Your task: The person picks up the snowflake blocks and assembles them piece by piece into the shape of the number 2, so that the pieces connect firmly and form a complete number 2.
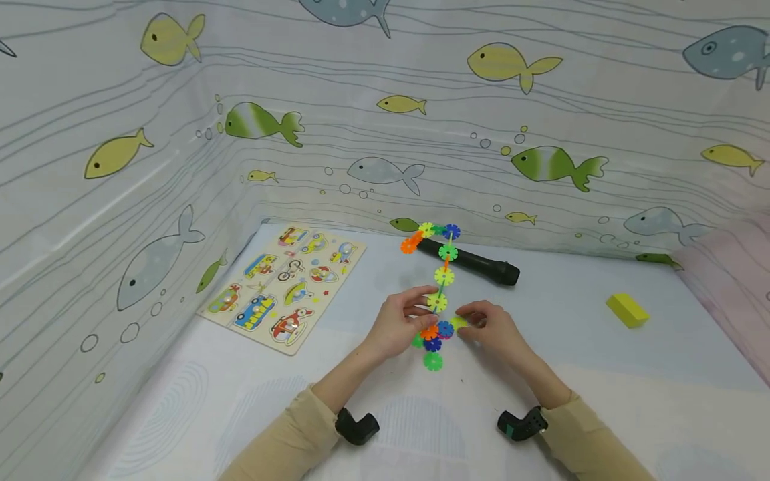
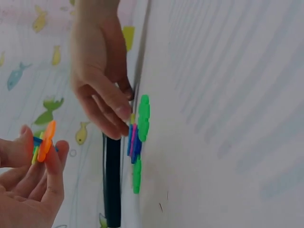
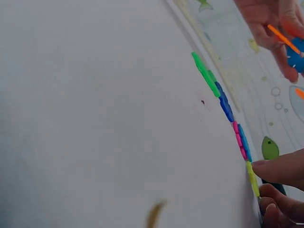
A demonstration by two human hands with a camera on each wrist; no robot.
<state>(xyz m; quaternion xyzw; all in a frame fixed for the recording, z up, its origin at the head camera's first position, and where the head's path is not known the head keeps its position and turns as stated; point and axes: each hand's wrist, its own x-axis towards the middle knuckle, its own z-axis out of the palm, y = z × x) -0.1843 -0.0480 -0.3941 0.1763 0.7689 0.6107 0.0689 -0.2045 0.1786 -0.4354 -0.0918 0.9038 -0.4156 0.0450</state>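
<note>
My left hand point(image 1: 394, 324) grips the lower end of a chain of interlocking snowflake discs point(image 1: 444, 276), pinching around an orange disc point(image 2: 46, 141). The chain rises in yellow and green pieces and bends left at the top, ending in orange. Low over the table, my right hand point(image 1: 496, 327) has its thumb and fingers at the edges of a yellow disc point(image 3: 252, 178). Beside that disc lie blue point(image 1: 446, 329), pink point(image 3: 239, 140), dark blue point(image 1: 432, 344) and green point(image 1: 433, 361) discs, some overlapping one another. The left hand partly hides this group in the head view.
Behind the hands lies a black microphone point(image 1: 481, 263). A wooden picture puzzle board point(image 1: 327, 294) is at the left, and a yellow block point(image 1: 627, 310) sits at the right. Fish-printed sheeting point(image 1: 337, 133) walls the table's back and left side.
</note>
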